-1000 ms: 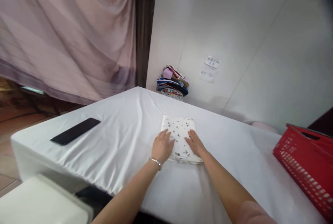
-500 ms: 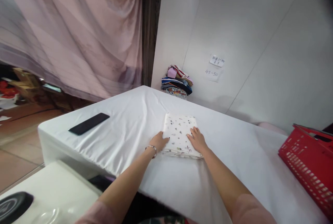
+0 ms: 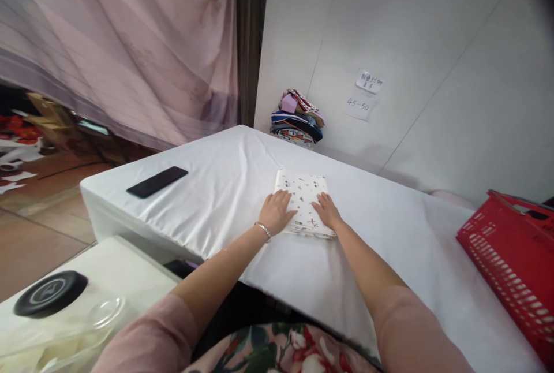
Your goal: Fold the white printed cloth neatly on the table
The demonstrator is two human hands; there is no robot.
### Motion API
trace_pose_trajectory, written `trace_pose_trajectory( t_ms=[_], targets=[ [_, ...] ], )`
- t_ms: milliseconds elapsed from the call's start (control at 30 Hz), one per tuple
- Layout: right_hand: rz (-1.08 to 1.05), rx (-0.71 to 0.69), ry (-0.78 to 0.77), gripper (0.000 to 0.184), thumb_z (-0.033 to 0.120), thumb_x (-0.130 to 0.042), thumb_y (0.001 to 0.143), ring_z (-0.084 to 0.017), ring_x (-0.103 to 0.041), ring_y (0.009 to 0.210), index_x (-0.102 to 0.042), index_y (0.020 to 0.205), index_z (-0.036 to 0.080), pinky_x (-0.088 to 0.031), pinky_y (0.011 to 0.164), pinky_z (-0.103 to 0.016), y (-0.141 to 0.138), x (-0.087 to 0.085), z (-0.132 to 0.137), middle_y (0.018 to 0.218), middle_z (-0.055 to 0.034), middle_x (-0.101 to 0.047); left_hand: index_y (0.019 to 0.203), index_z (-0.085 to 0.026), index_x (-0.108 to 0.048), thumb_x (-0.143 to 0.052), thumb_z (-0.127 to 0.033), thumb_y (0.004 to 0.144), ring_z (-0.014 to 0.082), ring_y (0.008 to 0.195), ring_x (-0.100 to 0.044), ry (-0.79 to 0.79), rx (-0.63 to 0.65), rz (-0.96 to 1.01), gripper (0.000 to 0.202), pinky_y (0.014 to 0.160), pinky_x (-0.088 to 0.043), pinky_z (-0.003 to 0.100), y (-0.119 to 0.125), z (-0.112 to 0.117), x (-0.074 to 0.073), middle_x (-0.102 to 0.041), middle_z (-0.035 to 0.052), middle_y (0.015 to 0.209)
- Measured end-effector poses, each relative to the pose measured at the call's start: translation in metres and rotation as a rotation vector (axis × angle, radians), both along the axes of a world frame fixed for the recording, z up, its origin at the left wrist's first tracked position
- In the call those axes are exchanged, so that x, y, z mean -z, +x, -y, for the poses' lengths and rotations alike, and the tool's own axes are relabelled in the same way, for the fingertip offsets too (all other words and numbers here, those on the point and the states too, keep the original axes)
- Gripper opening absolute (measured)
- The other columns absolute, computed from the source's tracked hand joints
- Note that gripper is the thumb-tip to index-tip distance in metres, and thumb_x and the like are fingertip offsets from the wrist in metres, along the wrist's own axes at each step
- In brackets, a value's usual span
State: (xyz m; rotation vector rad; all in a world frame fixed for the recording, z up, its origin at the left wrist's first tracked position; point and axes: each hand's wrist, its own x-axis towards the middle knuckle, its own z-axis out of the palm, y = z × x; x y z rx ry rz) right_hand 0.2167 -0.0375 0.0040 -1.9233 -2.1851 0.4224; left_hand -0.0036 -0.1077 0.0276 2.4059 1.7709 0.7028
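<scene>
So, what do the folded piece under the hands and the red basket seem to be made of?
The folded piece looks like soft woven cloth, matte and white with small prints; layered edges show at its near side. The red basket looks like rigid moulded plastic, slightly glossy, with a lattice wall.

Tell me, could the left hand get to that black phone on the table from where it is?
Probably yes. The left hand rests flat on the folded cloth, and only bare white table lies between it and the phone, though it would take a long stretch.
</scene>
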Motion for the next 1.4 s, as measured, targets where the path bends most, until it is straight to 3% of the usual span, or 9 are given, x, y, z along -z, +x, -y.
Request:
trace_pose_trajectory(
  t_ms=[100, 233, 467, 567, 867, 1100, 1267, 1333, 1400],
  targets=[
    [0.079, -0.012, -0.007, 0.057, 0.049, -0.029, 0.088, -0.021, -0.007, 0.135, -0.029, 0.137, 0.020, -0.012, 0.106, -0.040, -0.006, -0.008, 0.004, 0.148, -0.0050, -0.015, 0.127, -0.023, -0.043, -0.038, -0.044, 0.086, 0.0232, 0.131, -0.025, 0.019, 0.144, -0.081, 0.047, 0.109, -0.009, 0.043, 0.010, 0.010, 0.012, -0.040, 0.0057, 0.137],
    [0.137, -0.056, 0.089, 0.060, 0.051, -0.028, 0.088, -0.023, -0.005, 0.135, -0.024, 0.139, 0.020, -0.005, 0.105, -0.046, -0.016, -0.012, 0.022, 0.148, -0.0067, -0.012, 0.127, -0.024, -0.045, -0.036, -0.044, 0.086, 0.0233, 0.129, -0.029, 0.023, 0.142, -0.084, 0.046, 0.109, -0.009, 0.045, 0.011, 0.014, 0.024, -0.044, 0.0055, 0.135],
    [0.139, -0.124, 0.037, 0.062, 0.055, -0.023, 0.088, -0.020, -0.007, 0.135, -0.027, 0.138, 0.019, -0.004, 0.107, -0.039, -0.019, -0.002, 0.042, 0.147, -0.0055, -0.016, 0.124, -0.026, -0.047, -0.035, -0.053, 0.083, 0.0241, 0.130, -0.028, -0.184, 0.132, -0.111, 0.051, 0.106, -0.019, 0.048, 0.010, -0.006, 0.002, -0.040, 0.0053, 0.138],
    [0.119, -0.121, 0.011, 0.061, 0.054, -0.025, 0.087, -0.021, -0.008, 0.135, -0.029, 0.137, 0.019, -0.005, 0.107, -0.039, -0.019, -0.006, 0.040, 0.147, -0.0057, -0.016, 0.125, -0.024, -0.046, -0.035, -0.054, 0.083, 0.0251, 0.133, -0.021, -0.148, 0.076, -0.130, 0.053, 0.106, -0.016, 0.048, 0.010, -0.016, 0.001, -0.033, 0.0061, 0.142],
    [0.081, -0.078, 0.147, 0.069, 0.054, -0.030, 0.085, -0.021, -0.003, 0.136, -0.021, 0.140, 0.013, -0.005, 0.107, -0.034, -0.048, -0.029, -0.010, 0.149, -0.0082, -0.009, 0.129, -0.020, -0.043, -0.035, -0.048, 0.083, 0.0266, 0.134, -0.018, -0.149, 0.081, -0.184, 0.054, 0.107, -0.011, 0.051, 0.010, -0.021, 0.022, -0.032, 0.0089, 0.142],
    [0.069, 0.097, -0.004, 0.074, 0.058, -0.023, 0.085, -0.023, -0.006, 0.135, -0.018, 0.140, 0.009, -0.008, 0.107, -0.040, -0.023, -0.007, -0.045, 0.148, -0.0087, -0.010, 0.131, -0.022, -0.041, -0.036, -0.047, 0.084, 0.0239, 0.134, -0.019, -0.184, 0.122, -0.173, 0.054, 0.108, -0.012, 0.048, 0.006, -0.018, 0.017, -0.030, 0.0056, 0.143],
    [0.048, 0.087, 0.005, 0.075, 0.059, -0.023, 0.084, -0.022, -0.003, 0.135, -0.016, 0.141, 0.010, -0.009, 0.107, -0.040, -0.017, 0.004, -0.048, 0.149, -0.0077, -0.008, 0.122, -0.022, -0.051, -0.034, -0.052, 0.083, 0.0239, 0.129, -0.031, -0.231, 0.091, -0.165, 0.052, 0.105, -0.021, 0.047, 0.011, -0.054, -0.011, -0.042, 0.0075, 0.136],
    [0.049, 0.087, 0.009, 0.075, 0.059, -0.022, 0.084, -0.021, -0.002, 0.136, -0.015, 0.141, 0.011, -0.009, 0.107, -0.039, -0.017, 0.004, -0.048, 0.149, -0.0069, -0.007, 0.126, -0.021, -0.046, -0.032, -0.052, 0.084, 0.0244, 0.133, -0.021, -0.092, 0.056, -0.176, 0.054, 0.107, -0.015, 0.049, 0.014, -0.079, -0.016, -0.033, 0.0068, 0.142],
    [0.048, 0.086, -0.015, 0.075, 0.060, -0.020, 0.085, -0.020, -0.001, 0.136, -0.014, 0.141, 0.011, -0.009, 0.107, -0.038, -0.017, 0.003, -0.048, 0.149, -0.0061, -0.006, 0.130, -0.019, -0.041, -0.032, -0.051, 0.084, 0.0248, 0.135, -0.013, -0.094, 0.008, -0.216, 0.057, 0.107, -0.009, 0.050, 0.014, -0.101, -0.010, -0.026, 0.0078, 0.145]
  ],
)
